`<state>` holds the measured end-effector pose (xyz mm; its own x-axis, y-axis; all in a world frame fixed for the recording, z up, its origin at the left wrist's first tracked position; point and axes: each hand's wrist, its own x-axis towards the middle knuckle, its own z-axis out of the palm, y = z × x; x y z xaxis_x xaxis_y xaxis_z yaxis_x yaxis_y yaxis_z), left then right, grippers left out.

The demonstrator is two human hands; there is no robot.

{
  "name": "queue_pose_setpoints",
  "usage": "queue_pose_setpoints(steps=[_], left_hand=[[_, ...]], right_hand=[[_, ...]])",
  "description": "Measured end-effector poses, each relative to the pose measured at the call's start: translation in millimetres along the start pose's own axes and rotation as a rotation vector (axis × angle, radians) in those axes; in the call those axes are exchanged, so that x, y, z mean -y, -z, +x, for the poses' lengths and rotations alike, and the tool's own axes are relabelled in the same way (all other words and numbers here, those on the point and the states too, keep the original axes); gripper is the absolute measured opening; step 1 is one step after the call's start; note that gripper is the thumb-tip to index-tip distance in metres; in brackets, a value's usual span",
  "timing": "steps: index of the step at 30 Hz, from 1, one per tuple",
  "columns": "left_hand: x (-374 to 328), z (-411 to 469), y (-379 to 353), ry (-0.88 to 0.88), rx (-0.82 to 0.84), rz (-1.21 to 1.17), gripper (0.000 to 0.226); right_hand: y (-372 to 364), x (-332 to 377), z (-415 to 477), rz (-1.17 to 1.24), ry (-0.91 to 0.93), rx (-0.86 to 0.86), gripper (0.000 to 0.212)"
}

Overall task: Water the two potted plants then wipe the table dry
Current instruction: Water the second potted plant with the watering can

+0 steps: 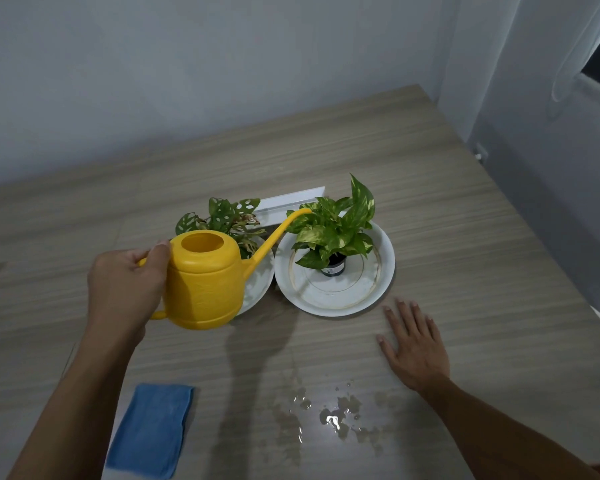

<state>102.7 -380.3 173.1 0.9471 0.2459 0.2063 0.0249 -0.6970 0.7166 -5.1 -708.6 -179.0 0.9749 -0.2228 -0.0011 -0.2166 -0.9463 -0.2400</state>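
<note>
Head view: your left hand [127, 289] has its fingers clenched on the handle of the yellow watering can [203, 282], centre-left of frame. The spout runs up-right, its tip over the right potted plant [333, 233]. Your right hand [414, 344] lies flat and unclenched on the bench [482, 237], lower right. The blue cloth [151, 429] lies at bottom left, nearer your left hand.

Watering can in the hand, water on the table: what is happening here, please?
A person's left hand holds a yellow watering can, its spout tip over the right potted plant in a white saucer. The right hand lies flat on the table. A puddle is not yet wiped; the blue cloth lies untouched.
</note>
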Motion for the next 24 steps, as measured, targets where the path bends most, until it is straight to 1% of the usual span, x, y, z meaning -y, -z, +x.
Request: queue_pose_setpoints(steps=[3,5,6,9,11,17,24], left_hand=[[-1.3,0.5,3.0,0.01,0.011,0.001,0.045],[-1.4,0.6,6.1,0.031,0.014,0.007,0.054],[-2.4,-0.1,7.7,0.035,0.016,0.01,0.052],[-6.7,-2.9,10.3,0.04,0.017,0.028,0.035],[-9.5,-4.6,11.3,0.034,0.009,0.027,0.032],[-11.6,-5.5,11.0,0.049,0.03,0.001,0.038],[-15.8,-0.4,5.4,-0.003,0.015,0.004,0.037]], right_hand=[[0.6,-1.0,-1.7,-0.002,-0.011,0.007,0.068],[0.5,-1.5,-1.8,0.001,-0.013,0.005,0.068],[0.2,-1.4,-1.8,-0.002,-0.013,0.006,0.068],[-0.3,-2.1,-2.1,-0.002,-0.014,0.006,0.068],[-0.2,-1.9,-2.4,0.001,-0.015,0.009,0.068],[1.0,-1.6,-2.7,-0.01,-0.023,0.022,0.069],[0.6,-1.7,-2.7,-0.014,-0.023,0.022,0.069]])
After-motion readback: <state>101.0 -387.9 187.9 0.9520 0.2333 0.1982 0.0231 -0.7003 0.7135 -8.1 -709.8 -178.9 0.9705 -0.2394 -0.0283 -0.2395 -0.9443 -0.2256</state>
